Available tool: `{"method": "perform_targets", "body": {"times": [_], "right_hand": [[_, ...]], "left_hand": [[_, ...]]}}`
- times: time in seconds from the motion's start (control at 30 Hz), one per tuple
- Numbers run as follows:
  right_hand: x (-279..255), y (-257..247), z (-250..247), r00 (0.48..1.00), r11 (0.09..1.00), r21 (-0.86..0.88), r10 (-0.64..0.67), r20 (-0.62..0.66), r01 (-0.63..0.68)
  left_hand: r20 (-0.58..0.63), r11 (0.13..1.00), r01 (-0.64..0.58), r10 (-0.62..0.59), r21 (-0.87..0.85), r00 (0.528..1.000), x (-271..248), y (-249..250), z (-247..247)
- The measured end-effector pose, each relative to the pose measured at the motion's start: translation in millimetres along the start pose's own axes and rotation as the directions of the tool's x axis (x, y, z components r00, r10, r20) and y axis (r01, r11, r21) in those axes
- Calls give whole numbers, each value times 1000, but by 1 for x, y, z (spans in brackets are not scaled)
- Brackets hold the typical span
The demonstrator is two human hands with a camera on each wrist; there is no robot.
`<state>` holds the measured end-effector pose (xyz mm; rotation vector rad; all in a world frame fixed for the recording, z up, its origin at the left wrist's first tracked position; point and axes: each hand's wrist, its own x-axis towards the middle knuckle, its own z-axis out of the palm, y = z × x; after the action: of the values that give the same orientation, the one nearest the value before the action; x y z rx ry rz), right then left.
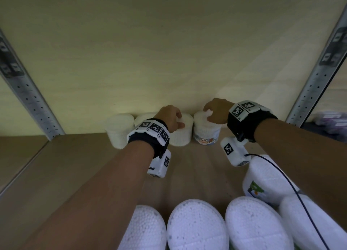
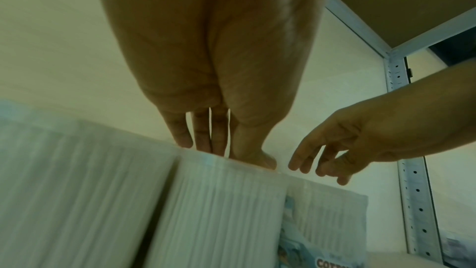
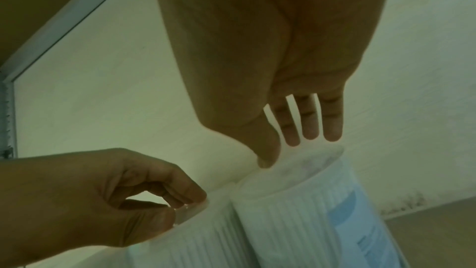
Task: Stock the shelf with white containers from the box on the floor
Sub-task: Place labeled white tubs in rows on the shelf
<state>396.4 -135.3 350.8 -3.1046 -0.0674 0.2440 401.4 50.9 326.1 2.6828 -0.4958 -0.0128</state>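
Observation:
Several white cotton-bud containers stand along the back wall of the wooden shelf [image 1: 75, 165]. My left hand [image 1: 179, 121] holds a plain white container [image 1: 183, 137] from above. In the right wrist view the left hand [image 3: 180, 207] pinches that container's [image 3: 195, 242] lid rim between curled fingers and thumb. My right hand [image 1: 207, 114] hovers over the neighbouring container [image 1: 206, 135], which has a blue "cotton buds" label. The right hand's [image 3: 285, 150] fingers are straight and spread, with only the thumb touching this container's [image 3: 296, 211] lid.
Two more white containers [image 1: 120, 131] [image 1: 144, 117] stand at the back left. A front row of larger-looking white tubs [image 1: 197, 225] [image 1: 268, 180] lines the near edge under my forearms. Perforated metal uprights [image 1: 28, 92] [image 1: 317, 75] frame both sides. A black cable [image 1: 293, 186] runs from my right wrist.

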Motion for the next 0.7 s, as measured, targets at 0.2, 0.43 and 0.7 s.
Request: {"method": "perform_targets", "body": {"times": [0.2, 0.43, 0.7], "right_hand": [[4, -3, 10, 997, 996, -50, 70, -24, -71], [6, -1, 9, 1000, 998, -52, 26, -13, -26], [9, 5, 7, 999, 999, -32, -31, 30, 32]], "left_hand": [[-1, 1000, 7, -7, -4, 1000, 0, 0, 1], [0, 1000, 6, -6, 1, 1000, 0, 1, 0], [14, 1000, -5, 5, 21, 1000, 1, 0, 0]]}}
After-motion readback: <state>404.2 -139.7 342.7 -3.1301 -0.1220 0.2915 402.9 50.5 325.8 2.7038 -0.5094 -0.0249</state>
